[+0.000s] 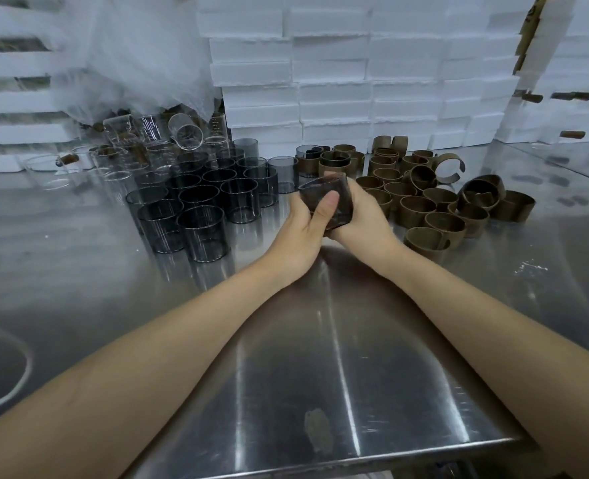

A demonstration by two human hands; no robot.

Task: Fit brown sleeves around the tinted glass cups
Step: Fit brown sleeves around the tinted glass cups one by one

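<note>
Just above the centre of the frame, both hands meet around one tinted glass cup [324,191], held tilted above the bench [320,357] with its open rim turned up and away. The left hand [298,233] wraps the cup from the left, its grip closed on the glass with the thumb laid up across the near wall. The right hand [363,219] holds the same cup from the right, fingers curled round the far side, so its grip is also closed on the cup. The lower part of the cup looks dark brown between the palms, but whether a sleeve sits around it cannot be told. To the left of the hands, a cluster of tinted cups [199,198] stands upright and packed close on the steel. To the right lies a heap of brown sleeves [434,205], some upright, some tipped, one split ring [450,164] gaping open at the back. Clear glasses [120,157] stand and lie in the upper left, under a plastic sheet [141,63]. White foam boxes [355,81] are stacked along the top of the frame.
</note>
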